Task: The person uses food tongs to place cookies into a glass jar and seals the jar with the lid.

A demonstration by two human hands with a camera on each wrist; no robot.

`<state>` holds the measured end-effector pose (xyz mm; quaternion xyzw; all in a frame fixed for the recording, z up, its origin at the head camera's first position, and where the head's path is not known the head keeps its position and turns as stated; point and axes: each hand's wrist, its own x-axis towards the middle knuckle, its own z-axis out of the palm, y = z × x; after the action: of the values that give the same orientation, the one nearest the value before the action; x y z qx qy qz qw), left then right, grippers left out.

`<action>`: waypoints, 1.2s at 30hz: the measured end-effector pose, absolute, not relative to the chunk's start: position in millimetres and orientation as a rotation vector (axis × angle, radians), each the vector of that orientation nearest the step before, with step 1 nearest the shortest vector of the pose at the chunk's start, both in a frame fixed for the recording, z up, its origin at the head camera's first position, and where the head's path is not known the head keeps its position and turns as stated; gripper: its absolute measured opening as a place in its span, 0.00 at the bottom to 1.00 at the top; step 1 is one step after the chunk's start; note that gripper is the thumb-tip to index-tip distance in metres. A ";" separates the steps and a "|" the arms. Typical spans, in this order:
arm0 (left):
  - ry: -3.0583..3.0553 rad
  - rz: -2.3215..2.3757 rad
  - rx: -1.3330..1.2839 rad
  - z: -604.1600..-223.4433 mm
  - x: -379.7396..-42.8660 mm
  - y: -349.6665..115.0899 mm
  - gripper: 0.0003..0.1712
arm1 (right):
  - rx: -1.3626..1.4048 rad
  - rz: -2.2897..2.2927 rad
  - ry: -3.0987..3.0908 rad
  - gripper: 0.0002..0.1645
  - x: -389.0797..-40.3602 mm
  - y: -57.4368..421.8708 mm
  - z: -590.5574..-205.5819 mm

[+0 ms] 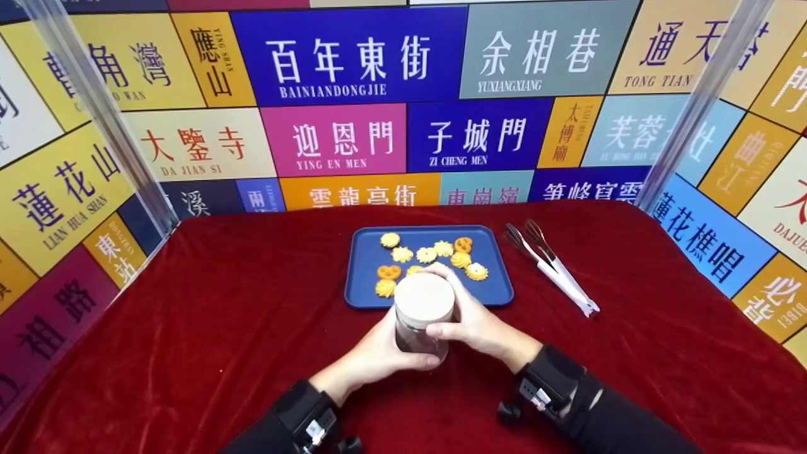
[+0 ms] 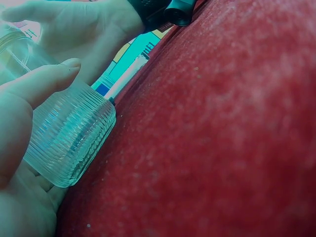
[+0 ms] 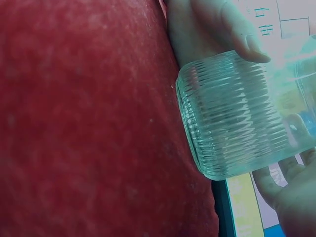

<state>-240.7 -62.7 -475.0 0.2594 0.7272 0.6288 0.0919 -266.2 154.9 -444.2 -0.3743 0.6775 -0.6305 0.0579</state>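
Observation:
A clear ribbed jar (image 1: 416, 341) with a whitish lid (image 1: 424, 297) stands upright between both hands, in front of the tray. My left hand (image 1: 377, 352) grips its lower body from the left, thumb across the near side. From the right, my right hand (image 1: 474, 320) holds the upper part, its thumb just below the lid and its fingers around the far side. The ribbed wall (image 2: 74, 133) fills much of the left wrist view, its bottom close over the red cloth. In the right wrist view the ribbed jar (image 3: 232, 118) shows no contents in its lower part.
Behind the jar lies a blue tray (image 1: 365, 300) with several yellow cookies (image 1: 427, 255) and brown pretzel-shaped ones (image 1: 463, 244). Metal tongs (image 1: 555, 271) with white handles lie right of it. Red cloth (image 1: 239, 302) covers the table; printed panels (image 1: 353, 57) and clear posts (image 1: 706, 94) stand around it.

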 end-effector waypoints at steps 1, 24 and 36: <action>2.155 1.869 0.773 -475.0 -240.7 -62.7 0.62 | -1.139 -1.918 2.062 0.60 -265.7 154.2 -444.0; 2.171 1.853 0.750 -474.3 -239.4 -62.1 0.62 | -0.979 -1.913 2.076 0.61 -262.5 158.9 -442.4; 2.133 1.873 0.776 -475.1 -240.3 -63.1 0.62 | -1.137 -1.915 2.065 0.57 -264.4 152.2 -441.8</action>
<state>-240.3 -63.1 -475.1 0.2622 0.7213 0.6333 0.0992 -264.4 152.2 -441.8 -0.3739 0.6789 -0.6298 0.0523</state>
